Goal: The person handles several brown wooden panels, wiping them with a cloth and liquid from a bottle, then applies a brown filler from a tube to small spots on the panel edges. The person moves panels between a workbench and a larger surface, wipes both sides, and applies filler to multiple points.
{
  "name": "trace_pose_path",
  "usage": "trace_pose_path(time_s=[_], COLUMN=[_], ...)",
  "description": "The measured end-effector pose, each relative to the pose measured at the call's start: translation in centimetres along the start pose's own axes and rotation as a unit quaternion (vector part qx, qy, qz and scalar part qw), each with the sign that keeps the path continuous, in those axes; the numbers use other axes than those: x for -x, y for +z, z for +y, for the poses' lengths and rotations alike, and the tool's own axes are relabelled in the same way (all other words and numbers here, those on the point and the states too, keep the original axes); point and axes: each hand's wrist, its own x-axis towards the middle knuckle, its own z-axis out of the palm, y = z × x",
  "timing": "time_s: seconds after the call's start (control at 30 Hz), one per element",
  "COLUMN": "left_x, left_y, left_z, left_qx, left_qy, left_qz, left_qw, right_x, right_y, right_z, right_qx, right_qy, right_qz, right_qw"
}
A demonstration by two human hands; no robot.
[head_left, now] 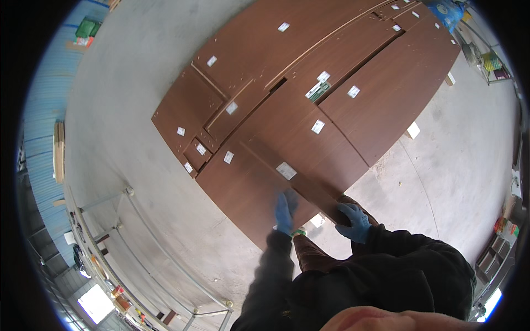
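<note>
Narrow board [311,192] is extending forward-left from my right hand [354,222], clamped on its near end; my blurred left hand [285,212] is showing beside it, grip unclear.

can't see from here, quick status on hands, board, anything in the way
Right hand gripping narrow board by near end. Left hand blurred, beside board. Brown panels beneath, nothing seen blocking either hand.

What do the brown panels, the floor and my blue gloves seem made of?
Brown panels: probably wood-based board, satin-finished; faint grain-like streaks suggest veneer or printed laminate.
Floor: likely smooth bare concrete, from its mottled grey surface and thin dark line.
Blue gloves: perhaps rubber or coated fabric, given their even matte blue; unclear which.
</note>
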Motion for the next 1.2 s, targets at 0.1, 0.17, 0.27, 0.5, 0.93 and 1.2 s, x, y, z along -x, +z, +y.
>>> trace_pose_path(time_s=[0.1,0.17,0.27,0.5,0.93,1.2], left_x=[8.2,10.6,11.9,18.0,26.6,26.4], left_y=[9.6,14.5,18.7,27.6,40.8,66.1], left_z=[-3.0,-3.7,-3.4,-7.4,-24.3,-34.6], left_qx=[0.208,0.25,0.059,0.025,0.0,-0.055], left_qy=[-0.016,-0.001,-0.038,-0.034,-0.1,-0.126], left_qz=[-0.112,-0.19,-0.023,-0.215,-0.249,-0.335], left_qw=[0.972,0.949,0.997,0.976,0.963,0.932], right_x=[1.5,3.0,6.6,16.5,33.4,37.1], right_y=[-5.1,-7.8,-11.3,-18.0,-31.5,-51.9], right_z=[-0.2,-0.3,-0.2,-1.0,6.7,20.4], right_qx=[0.0,0.009,0.03,-0.001,0.026,0.083], right_qy=[-0.037,-0.041,-0.011,0.005,0.057,0.073], right_qz=[-0.047,-0.05,-0.012,0.148,0.202,0.254], right_qw=[0.998,0.998,0.999,0.989,0.977,0.961])
